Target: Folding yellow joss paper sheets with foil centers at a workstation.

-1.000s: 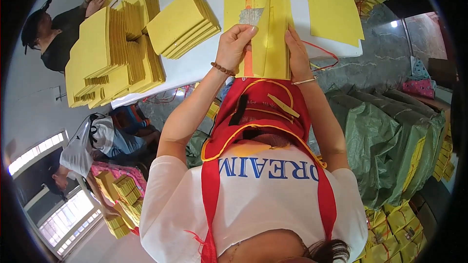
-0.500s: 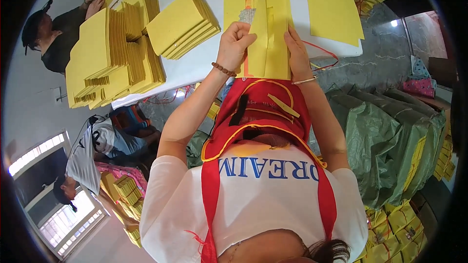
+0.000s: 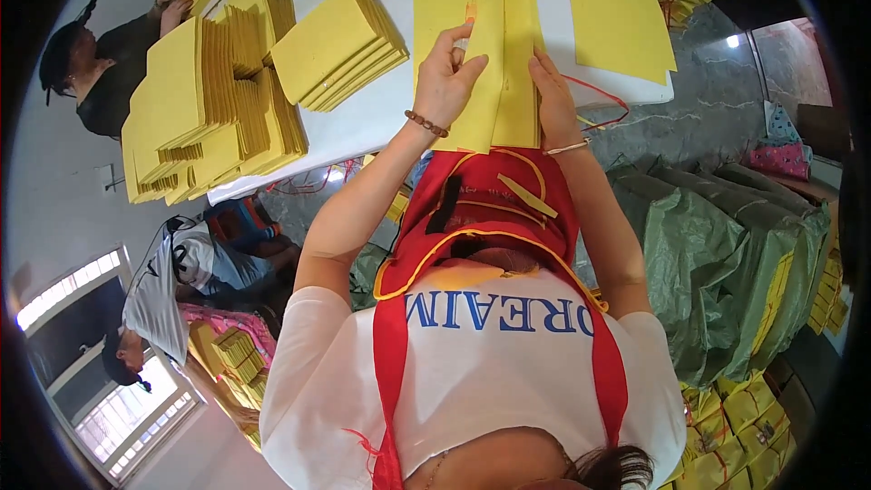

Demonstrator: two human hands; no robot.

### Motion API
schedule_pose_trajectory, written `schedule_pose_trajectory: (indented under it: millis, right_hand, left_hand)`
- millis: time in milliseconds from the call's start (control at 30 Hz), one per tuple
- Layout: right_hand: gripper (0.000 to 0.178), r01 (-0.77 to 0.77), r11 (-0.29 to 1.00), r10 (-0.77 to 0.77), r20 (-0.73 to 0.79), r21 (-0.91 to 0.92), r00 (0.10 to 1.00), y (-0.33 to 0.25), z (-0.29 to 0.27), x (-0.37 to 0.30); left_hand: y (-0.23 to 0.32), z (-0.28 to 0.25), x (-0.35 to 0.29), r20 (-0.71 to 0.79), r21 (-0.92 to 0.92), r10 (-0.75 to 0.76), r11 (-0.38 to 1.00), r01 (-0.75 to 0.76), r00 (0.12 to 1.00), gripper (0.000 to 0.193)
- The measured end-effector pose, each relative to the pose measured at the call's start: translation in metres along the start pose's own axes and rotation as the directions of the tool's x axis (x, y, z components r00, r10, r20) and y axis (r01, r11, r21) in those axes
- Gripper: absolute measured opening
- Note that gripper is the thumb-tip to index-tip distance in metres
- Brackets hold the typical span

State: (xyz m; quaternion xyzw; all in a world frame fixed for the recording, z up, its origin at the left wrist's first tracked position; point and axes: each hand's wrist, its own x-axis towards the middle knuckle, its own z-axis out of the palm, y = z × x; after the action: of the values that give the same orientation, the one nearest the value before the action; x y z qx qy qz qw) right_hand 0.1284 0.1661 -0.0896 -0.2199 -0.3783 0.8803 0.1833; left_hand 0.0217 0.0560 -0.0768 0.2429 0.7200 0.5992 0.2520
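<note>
A bundle of folded yellow paper sheets (image 3: 520,82) lies at the table's near edge, its lower end overhanging toward my red apron. My left hand (image 3: 448,82) is at one raised leaf (image 3: 487,109), thumb on its face and fingers on the other side. Its index finger points up along the left page (image 3: 435,14), where part of an orange print shows. My right hand (image 3: 553,98) grips the bundle's right edge; its fingers are partly hidden.
Stacks of folded yellow paper (image 3: 340,45) cover the table's left side. A flat yellow pile (image 3: 612,14) lies at right, near a red string (image 3: 608,100). Green sacks (image 3: 694,263) stand on the right. Co-workers are at far left (image 3: 122,73) and lower left (image 3: 159,308).
The raised leaf has turned and spread to the left, covering more of the printed page. My left hand has shifted slightly down and its index finger has straightened. My right hand stays put.
</note>
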Motion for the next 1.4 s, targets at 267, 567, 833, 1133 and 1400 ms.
schedule_pose_trajectory:
  millis: [267, 567, 833, 1133, 1400]
  right_hand:
    - [0.038, -0.017, 1.000, 0.016, 0.047, 0.022, 0.999, 0.003, -0.006, 0.003]
    - [0.037, -0.044, 0.998, 0.043, 0.032, 0.036, 0.999, 0.002, -0.004, 0.001]
    - [0.038, -0.045, 0.999, 0.045, 0.042, -0.006, 0.998, 0.001, -0.002, -0.004]
    - [0.054, -0.002, 0.999, 0.007, 0.131, -0.037, 0.991, -0.001, 0.013, -0.020]
    - [0.060, -0.064, 0.997, 0.061, 0.094, 0.040, 0.994, 0.001, 0.009, -0.019]
  left_hand:
    - [0.007, -0.012, 0.001, -0.104, 0.093, 0.035, 0.995, -0.026, 0.994, 0.040]
    - [0.008, -0.002, -0.004, 0.018, 0.175, 0.107, 0.979, -0.108, 0.994, 0.026]
    - [0.022, -0.002, -0.009, 0.111, 0.379, 0.177, 0.902, -0.206, 0.978, 0.025]
    - [0.021, 0.015, -0.005, 0.057, 0.491, 0.248, 0.837, -0.244, 0.967, 0.064]
    - [0.018, 0.013, -0.002, 0.076, 0.468, 0.225, 0.852, -0.234, 0.971, 0.068]
